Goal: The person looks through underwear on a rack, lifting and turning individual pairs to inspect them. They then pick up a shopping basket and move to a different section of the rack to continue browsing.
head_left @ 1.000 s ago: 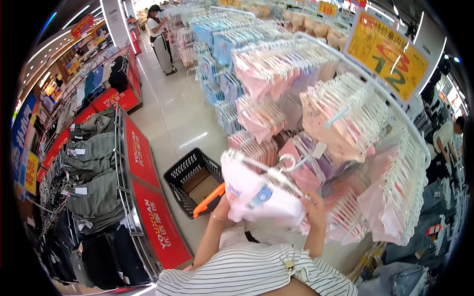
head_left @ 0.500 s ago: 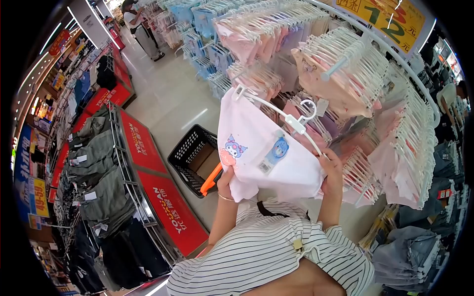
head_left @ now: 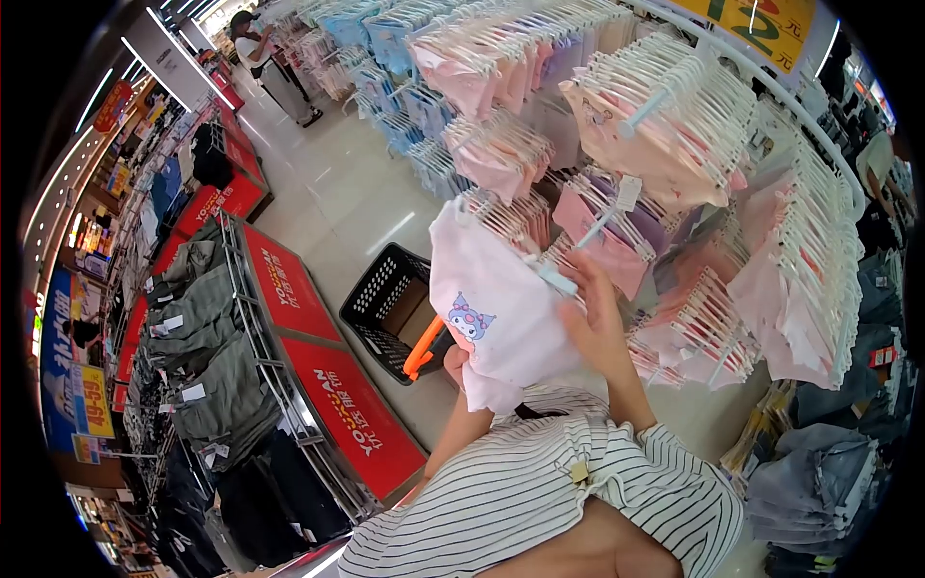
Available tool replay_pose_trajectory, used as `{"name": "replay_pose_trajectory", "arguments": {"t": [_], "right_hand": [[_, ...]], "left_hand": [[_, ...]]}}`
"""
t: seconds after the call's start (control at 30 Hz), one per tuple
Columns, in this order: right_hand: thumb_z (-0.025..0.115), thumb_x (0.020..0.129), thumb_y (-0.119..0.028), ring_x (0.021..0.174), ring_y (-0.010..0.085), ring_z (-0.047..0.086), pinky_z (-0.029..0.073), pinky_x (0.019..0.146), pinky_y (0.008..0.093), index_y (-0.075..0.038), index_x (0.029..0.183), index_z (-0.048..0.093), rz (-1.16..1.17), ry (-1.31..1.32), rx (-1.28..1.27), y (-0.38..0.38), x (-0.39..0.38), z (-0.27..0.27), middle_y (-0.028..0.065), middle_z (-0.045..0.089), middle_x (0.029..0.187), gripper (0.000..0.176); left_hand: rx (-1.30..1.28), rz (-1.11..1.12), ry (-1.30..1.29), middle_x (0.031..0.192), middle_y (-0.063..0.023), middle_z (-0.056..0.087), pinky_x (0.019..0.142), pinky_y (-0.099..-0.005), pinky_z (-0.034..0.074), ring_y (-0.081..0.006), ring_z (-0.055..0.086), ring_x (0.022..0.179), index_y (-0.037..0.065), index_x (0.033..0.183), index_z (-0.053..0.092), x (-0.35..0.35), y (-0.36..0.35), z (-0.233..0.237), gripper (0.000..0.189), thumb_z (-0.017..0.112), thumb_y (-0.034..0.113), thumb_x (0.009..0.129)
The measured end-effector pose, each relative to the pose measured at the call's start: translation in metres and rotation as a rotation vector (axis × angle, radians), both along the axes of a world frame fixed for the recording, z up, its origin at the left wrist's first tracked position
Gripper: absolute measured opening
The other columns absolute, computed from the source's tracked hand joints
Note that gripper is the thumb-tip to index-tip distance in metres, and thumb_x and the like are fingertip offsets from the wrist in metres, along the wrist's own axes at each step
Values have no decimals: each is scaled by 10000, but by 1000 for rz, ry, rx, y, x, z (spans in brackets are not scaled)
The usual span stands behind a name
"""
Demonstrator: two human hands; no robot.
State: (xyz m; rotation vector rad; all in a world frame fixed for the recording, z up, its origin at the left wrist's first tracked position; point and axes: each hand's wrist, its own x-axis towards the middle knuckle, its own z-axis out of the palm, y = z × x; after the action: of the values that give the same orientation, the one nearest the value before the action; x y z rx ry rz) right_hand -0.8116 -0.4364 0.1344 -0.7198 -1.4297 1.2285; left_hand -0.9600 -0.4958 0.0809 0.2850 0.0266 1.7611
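Note:
Pale pink underpants (head_left: 511,318) with a printed cartoon character hang in front of me on a white hanger (head_left: 551,276), which is partly hidden and blurred. My left hand (head_left: 458,364) pinches their lower left edge, fingers partly behind the cloth. Beside the hanger and the right part of the cloth is my right hand (head_left: 599,318), thumb and fingers apart and slightly blurred. The tag seen earlier on the cloth is out of sight.
A black basket (head_left: 371,289) with an orange handle (head_left: 424,349) stands on the floor to the left. Racks of hanging underwear (head_left: 665,125) fill the front and right. Folded trousers (head_left: 217,356) lie on a red-fronted stand (head_left: 352,395). A person (head_left: 270,67) stands far down the aisle.
My right hand has left the hanger's right end and moved inward and up. The underpants have tilted and folded, their right side drawn in. My left hand keeps hold and shifts slightly right.

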Motion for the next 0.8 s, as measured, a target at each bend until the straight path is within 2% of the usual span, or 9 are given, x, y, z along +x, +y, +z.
{"name": "replay_pose_trajectory", "arguments": {"t": [0.1, 0.2, 0.27, 0.33, 0.4, 0.5, 0.6, 0.7, 0.8], "right_hand": [[571, 821, -81, 1148, 173, 400, 323, 953, 283, -17, 1328, 260, 79, 12, -168, -3, 1, 5, 108, 409, 1244, 599], [511, 867, -110, 1113, 147, 429, 348, 920, 255, -28, 1339, 252, 322, -10, -214, -2, 10, 9, 92, 435, 1219, 545], [463, 895, -141, 1053, 130, 467, 371, 890, 240, -34, 1334, 266, 405, 8, -378, -5, 17, 19, 80, 465, 1182, 493], [420, 916, -171, 993, 114, 497, 392, 860, 229, -37, 1322, 291, 460, 129, -503, -6, 17, 17, 70, 492, 1140, 447], [384, 930, -200, 934, 101, 519, 410, 828, 220, -37, 1303, 325, 484, 356, -587, -4, 10, 3, 61, 516, 1092, 411], [452, 899, -134, 922, 94, 519, 417, 817, 215, -33, 1255, 391, 524, 373, -715, -2, 15, -3, 66, 521, 1072, 374], [523, 842, -28, 929, 107, 519, 428, 811, 223, -18, 1200, 437, 389, 181, -382, 0, 12, 2, 78, 530, 1063, 369], [565, 778, 66, 923, 114, 520, 439, 802, 230, -6, 1149, 465, 285, 247, -266, 5, 10, -7, 88, 538, 1067, 391], [597, 764, 42, 918, 138, 532, 451, 808, 260, 11, 1077, 482, 191, 231, -227, 6, 9, -1, 91, 541, 1047, 335]], "left_hand": [[-65, 46, 15, 1258, -115, 449, 955, -426, 361, -279, 441, 1144, 72, 1293, 331, 1, -3, -2, 637, 456, 426, 778], [-142, 104, 30, 1253, -116, 454, 954, -428, 363, -280, 445, 1140, 73, 1288, 337, 2, -11, -6, 637, 451, 438, 778], [-184, 144, 35, 1249, -117, 457, 953, -429, 363, -280, 448, 1137, 73, 1285, 341, 3, -13, -10, 638, 448, 445, 779], [-218, 179, 32, 1245, -117, 460, 953, -430, 364, -280, 450, 1134, 73, 1282, 345, 1, -12, -13, 638, 445, 453, 779], [-237, 200, 31, 1242, -118, 463, 952, -431, 365, -281, 453, 1131, 73, 1279, 349, -1, -8, -14, 639, 442, 461, 779], [-260, 212, 36, 1235, -118, 467, 949, -429, 368, -278, 458, 1125, 73, 1277, 352, -1, -6, -17, 636, 439, 464, 782], [-255, 190, 52, 1228, -116, 472, 943, -421, 374, -270, 464, 1114, 74, 1278, 350, 0, -7, -14, 622, 442, 449, 791], [-247, 167, 63, 1220, -114, 476, 937, -413, 380, -261, 469, 1103, 76, 1280, 348, -1, -8, -11, 608, 445, 435, 799], [-247, 153, 78, 1212, -111, 481, 930, -405, 385, -252, 475, 1092, 77, 1282, 346, -2, -6, -10, 595, 448, 420, 808]]}}
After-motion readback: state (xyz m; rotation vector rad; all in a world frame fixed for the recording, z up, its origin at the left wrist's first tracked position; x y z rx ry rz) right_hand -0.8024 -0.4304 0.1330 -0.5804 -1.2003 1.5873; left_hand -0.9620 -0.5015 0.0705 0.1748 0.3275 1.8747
